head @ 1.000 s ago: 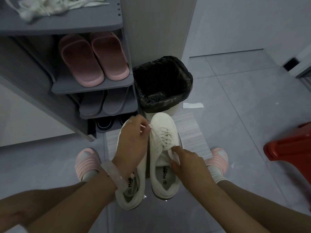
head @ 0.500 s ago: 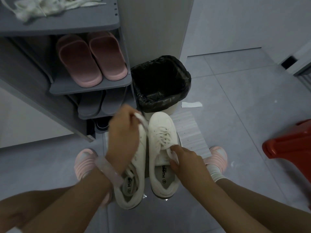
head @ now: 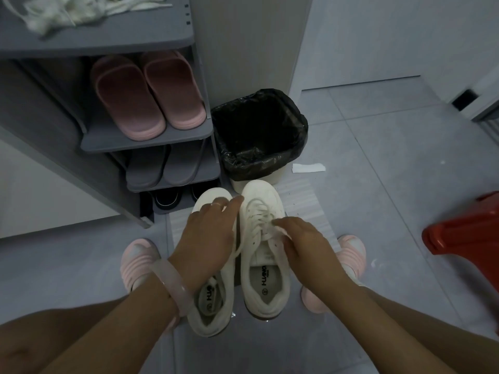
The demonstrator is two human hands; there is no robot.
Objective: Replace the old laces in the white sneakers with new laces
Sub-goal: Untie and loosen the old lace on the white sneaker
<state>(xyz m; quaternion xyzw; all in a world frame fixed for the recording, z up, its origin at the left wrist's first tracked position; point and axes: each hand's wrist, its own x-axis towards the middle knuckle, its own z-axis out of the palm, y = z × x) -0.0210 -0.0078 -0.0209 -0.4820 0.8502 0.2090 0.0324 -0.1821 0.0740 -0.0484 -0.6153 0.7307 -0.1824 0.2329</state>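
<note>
**Laces still in right sneaker, both hands over the pair**

Grey tile floor (head: 378, 184), shoe rack (head: 151, 139) left, bin (head: 259, 136) ahead. White sneakers (head: 266, 255) sit side by side between the feet, toes away, handy for both hands. Left hand (head: 208, 236) lies flat, fingers straight, covering the left shoe's eyelets. Right hand (head: 302, 238) is at the laces (head: 259, 214); probably pinching, can't tell. Spare laces (head: 81, 9) are cropped on the rack top.
</note>
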